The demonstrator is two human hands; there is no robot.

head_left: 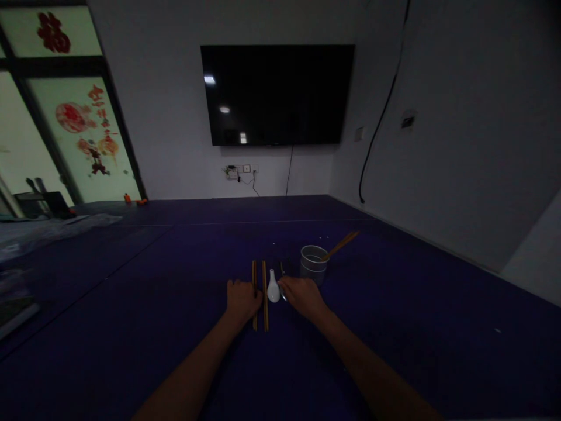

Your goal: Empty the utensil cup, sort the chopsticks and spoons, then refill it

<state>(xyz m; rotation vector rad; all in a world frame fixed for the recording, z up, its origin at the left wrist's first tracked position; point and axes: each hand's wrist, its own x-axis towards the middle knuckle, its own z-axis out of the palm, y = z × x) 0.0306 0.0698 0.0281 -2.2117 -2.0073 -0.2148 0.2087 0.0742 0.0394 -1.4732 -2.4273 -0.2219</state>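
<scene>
Two pairs of wooden chopsticks (265,316) lie side by side, pointing away from me. My left hand (241,301) is curled at the left pair, its thumb across the sticks; its other fingers are partly hidden. To the right of the chopsticks rests a white soup spoon (273,290), handle away from me. Just beside it, my right hand (303,295) is closed with its fingertips on a metal spoon (284,294), which is partly covered by the fingers. A grey metal cup (312,270) stands upright behind my right hand, with more chopsticks (344,242) leaning out to the right.
All of this sits on a wide dark-blue surface (175,351). Small white specks are scattered on it. Clear plastic wrapping (87,225) lies at the far left. A wall-mounted television (280,96), sockets and cables are at the back, and a wall runs along the right.
</scene>
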